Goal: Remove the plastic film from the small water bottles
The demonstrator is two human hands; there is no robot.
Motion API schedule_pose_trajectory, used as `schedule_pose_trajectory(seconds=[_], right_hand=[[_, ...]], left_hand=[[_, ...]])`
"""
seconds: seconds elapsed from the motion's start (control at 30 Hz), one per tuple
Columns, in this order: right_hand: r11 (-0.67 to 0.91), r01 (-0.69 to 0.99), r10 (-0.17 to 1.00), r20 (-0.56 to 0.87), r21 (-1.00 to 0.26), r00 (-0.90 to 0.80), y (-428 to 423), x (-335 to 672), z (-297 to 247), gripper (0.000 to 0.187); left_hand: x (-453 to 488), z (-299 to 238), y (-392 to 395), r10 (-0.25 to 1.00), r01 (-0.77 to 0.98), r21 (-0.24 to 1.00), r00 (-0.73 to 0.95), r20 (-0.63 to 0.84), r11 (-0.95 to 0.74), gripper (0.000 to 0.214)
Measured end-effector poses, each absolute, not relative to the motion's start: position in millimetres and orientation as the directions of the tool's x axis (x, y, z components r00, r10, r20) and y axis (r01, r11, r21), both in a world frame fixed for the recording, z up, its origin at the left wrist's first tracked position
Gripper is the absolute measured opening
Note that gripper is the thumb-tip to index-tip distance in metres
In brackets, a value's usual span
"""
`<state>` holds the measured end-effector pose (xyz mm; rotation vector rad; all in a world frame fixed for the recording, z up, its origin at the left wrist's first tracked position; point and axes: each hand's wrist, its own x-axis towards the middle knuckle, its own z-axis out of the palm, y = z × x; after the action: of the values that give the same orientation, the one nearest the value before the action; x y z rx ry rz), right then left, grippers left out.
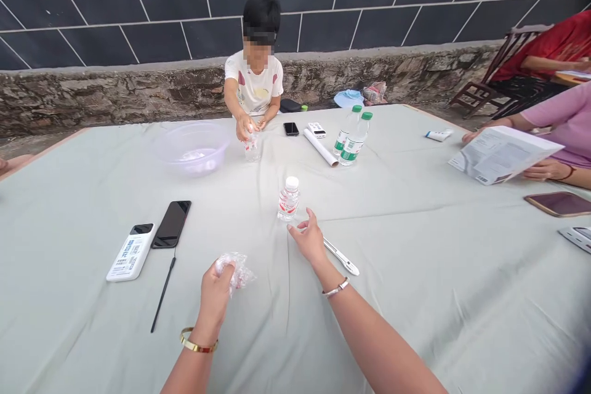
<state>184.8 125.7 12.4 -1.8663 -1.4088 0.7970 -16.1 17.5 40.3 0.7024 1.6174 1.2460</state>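
My left hand (217,286) is closed around a crumpled piece of clear plastic wrap (237,272) with reddish marks, held above the cloth. My right hand (308,239) has its fingers apart and holds nothing. Just beyond its fingertips a small clear bottle (289,202) with a white cap and red-printed label stands upright; a slight gap seems to lie between them. Partly behind my right hand and wrist lies a white utility knife (342,257).
Left are a white power bank (132,252), a black phone (172,225) and its strap. A translucent purple basin (191,151) stands farther back. Opposite, a person handles another small bottle (251,149). Two green-capped bottles (354,143) stand beside a paper roll (322,148). At right a person holds papers (501,154).
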Motion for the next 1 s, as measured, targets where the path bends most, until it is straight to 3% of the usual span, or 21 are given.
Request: schedule_pose_trajectory(seconds=[0.07,0.17,0.37,0.5,0.63,0.77,0.9,1.0], right_hand=[[-0.229,0.623,0.97,-0.123,-0.748,0.21,146,183,6,0.081],[-0.237,0.663,0.966,-0.102,-0.71,0.236,165,175,1,0.068],[-0.276,0.618,0.942,-0.08,-0.736,0.325,192,170,-6,0.067],[-0.264,0.596,0.936,-0.052,-0.758,0.348,215,168,-10,0.067],[-0.259,0.576,0.927,-0.031,-0.775,0.375,245,163,-14,0.066],[-0.274,0.544,0.911,-0.034,-0.793,0.41,272,159,-16,0.064],[-0.293,0.493,0.894,-0.053,-0.819,0.444,293,157,-17,0.064],[-0.3,0.473,0.88,-0.05,-0.828,0.472,308,158,-18,0.069]], left_hand=[[-13,29,15,0.85,-0.102,0.928,-0.375,-0.37,0.359,0.026],[-7,12,9,0.865,-0.031,0.919,-0.328,-0.38,0.393,0.028],[-25,9,22,0.925,0.294,0.893,-0.274,-0.262,0.34,0.029],[-69,39,76,0.967,0.645,0.744,-0.254,-0.005,0.173,0.017],[-111,68,143,0.954,0.797,0.596,-0.246,0.17,0.1,0.017],[-144,96,212,0.94,0.87,0.468,-0.277,0.199,0.157,0.02],[-176,124,294,0.881,0.893,0.28,-0.417,0.225,0.351,0.022],[-190,134,345,0.891,0.881,0.172,-0.453,0.031,0.441,0.028]])
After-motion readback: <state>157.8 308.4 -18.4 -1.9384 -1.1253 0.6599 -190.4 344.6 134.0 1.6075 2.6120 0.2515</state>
